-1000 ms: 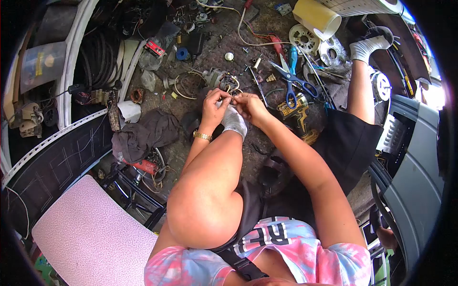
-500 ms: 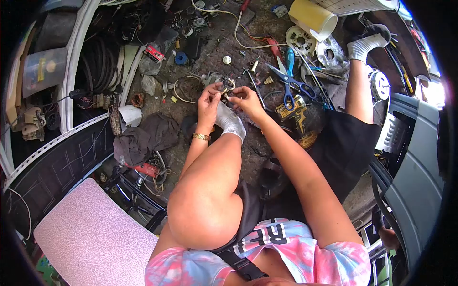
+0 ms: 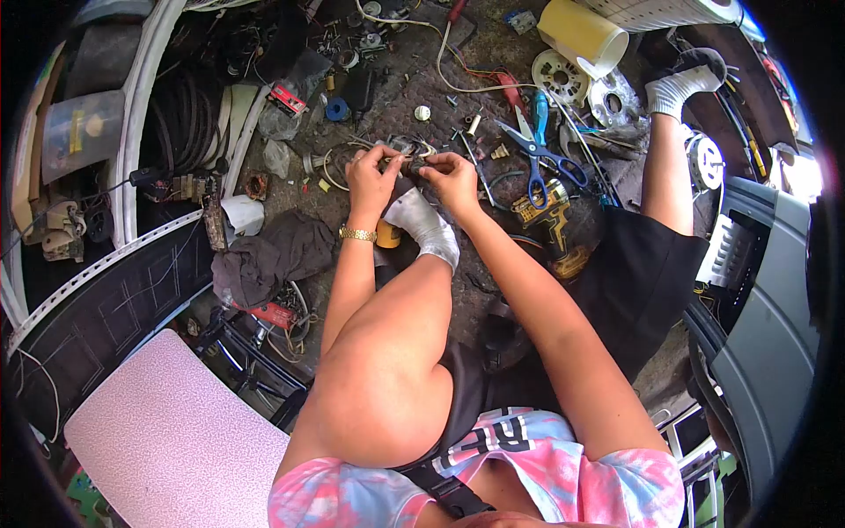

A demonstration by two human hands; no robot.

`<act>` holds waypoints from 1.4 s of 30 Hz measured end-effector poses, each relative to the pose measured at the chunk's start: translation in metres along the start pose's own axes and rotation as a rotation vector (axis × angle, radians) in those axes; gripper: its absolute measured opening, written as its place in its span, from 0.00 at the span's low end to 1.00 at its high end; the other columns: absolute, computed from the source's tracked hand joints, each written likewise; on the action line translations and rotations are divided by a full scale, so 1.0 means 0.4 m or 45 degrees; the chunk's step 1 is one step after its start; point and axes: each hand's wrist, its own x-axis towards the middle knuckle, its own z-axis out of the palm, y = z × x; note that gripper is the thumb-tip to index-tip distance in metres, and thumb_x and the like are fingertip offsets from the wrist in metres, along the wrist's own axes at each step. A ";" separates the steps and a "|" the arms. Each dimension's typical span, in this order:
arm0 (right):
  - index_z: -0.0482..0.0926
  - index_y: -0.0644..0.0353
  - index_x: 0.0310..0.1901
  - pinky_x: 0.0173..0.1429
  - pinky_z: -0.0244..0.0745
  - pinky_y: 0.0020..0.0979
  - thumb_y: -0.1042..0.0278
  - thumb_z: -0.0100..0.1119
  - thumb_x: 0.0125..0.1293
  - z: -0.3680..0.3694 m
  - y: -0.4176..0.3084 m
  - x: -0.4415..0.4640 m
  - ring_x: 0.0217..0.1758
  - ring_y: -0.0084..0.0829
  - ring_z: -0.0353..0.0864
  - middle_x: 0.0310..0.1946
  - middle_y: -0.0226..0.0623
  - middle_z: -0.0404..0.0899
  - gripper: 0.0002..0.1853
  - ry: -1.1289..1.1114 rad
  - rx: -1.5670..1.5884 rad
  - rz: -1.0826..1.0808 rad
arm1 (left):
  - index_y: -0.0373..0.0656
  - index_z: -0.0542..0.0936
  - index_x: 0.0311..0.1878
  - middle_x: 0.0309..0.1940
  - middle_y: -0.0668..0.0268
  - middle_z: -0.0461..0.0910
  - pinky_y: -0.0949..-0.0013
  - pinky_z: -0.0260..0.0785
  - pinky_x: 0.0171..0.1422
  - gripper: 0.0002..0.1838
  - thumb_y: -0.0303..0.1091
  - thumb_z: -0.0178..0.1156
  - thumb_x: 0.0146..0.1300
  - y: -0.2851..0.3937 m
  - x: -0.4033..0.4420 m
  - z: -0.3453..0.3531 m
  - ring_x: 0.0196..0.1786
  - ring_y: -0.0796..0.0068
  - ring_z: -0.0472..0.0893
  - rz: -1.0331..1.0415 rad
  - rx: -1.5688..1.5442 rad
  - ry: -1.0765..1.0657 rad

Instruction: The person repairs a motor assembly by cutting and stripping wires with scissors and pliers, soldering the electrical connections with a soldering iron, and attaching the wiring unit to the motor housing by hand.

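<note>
My left hand [image 3: 373, 183] is closed in a pinch above my socked foot [image 3: 422, 225]. Opposite it, a short gap away, my right hand [image 3: 451, 183] also pinches with thumb and forefinger. Both sets of fingertips meet a small dark part with pale wire loops [image 3: 426, 151]; the fingers hide much of it, so its kind is unclear. Close to my left hand a thin cable loop [image 3: 327, 167] lies on the ground. To the right of my right hand are blue-handled scissors [image 3: 539, 165] and a yellow-and-black cordless drill [image 3: 553, 224].
Loose hardware and wires cover the dirty ground. A yellow bucket [image 3: 576, 37] lies tipped near white wheel-like discs [image 3: 561, 77]. Dark cloth [image 3: 286, 249] and a red power tool [image 3: 275, 315] sit left. A pink patterned board [image 3: 176, 396] and grey panel [image 3: 775, 326] flank me.
Both hands have moved slightly apart, the left one shifting left. The pale wire loops sit less within the fingers. A yellow object beside my foot has come into view.
</note>
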 end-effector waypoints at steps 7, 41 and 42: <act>0.82 0.68 0.43 0.37 0.77 0.26 0.77 0.68 0.58 0.004 0.003 0.012 0.31 0.22 0.82 0.32 0.36 0.85 0.11 -0.057 0.290 0.124 | 0.44 0.82 0.32 0.26 0.64 0.80 0.60 0.66 0.44 0.07 0.37 0.67 0.59 -0.027 0.040 -0.006 0.34 0.64 0.78 0.150 0.253 -0.076; 0.86 0.62 0.35 0.43 0.79 0.36 0.72 0.74 0.47 0.007 -0.050 0.094 0.36 0.39 0.87 0.31 0.48 0.85 0.12 -0.169 -0.478 -0.170 | 0.37 0.84 0.34 0.27 0.62 0.84 0.66 0.71 0.37 0.08 0.31 0.69 0.57 -0.036 0.078 -0.024 0.30 0.72 0.81 -0.051 -0.046 -0.246; 0.86 0.62 0.35 0.43 0.79 0.36 0.72 0.74 0.47 0.006 -0.048 0.098 0.36 0.39 0.87 0.31 0.48 0.85 0.12 -0.167 -0.477 -0.168 | 0.37 0.84 0.34 0.27 0.62 0.84 0.65 0.71 0.37 0.08 0.32 0.69 0.57 -0.033 0.089 -0.025 0.30 0.71 0.81 0.009 0.002 -0.292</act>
